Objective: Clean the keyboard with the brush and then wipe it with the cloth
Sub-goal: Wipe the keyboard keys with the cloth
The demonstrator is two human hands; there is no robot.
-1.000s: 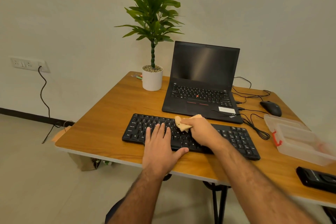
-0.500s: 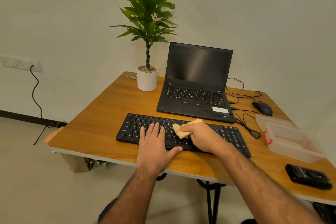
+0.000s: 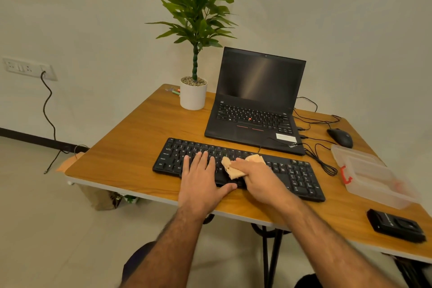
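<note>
A black keyboard (image 3: pixel 297 175) lies along the front of the wooden table (image 3: pixel 131 147). My left hand (image 3: pixel 201 180) rests flat on its left-middle keys, fingers straight, thumb at the front edge. My right hand (image 3: pixel 259 177) grips a crumpled tan cloth (image 3: pixel 230 168) and presses it on the keys at the keyboard's middle. The cloth sticks out to the left and behind the fingers. No brush shows in the view.
Behind the keyboard stands an open black laptop (image 3: pixel 254 100), with a potted plant (image 3: pixel 193 93) to its left. At the right lie a mouse (image 3: pixel 340 137), loose cables (image 3: pixel 320 159), a clear plastic box (image 3: pixel 371 175) and a black device (image 3: pixel 396 225).
My right hand has slid the cloth a little along the keyboard's middle keys. My left hand stays flat on the keys. The camera view has shifted.
</note>
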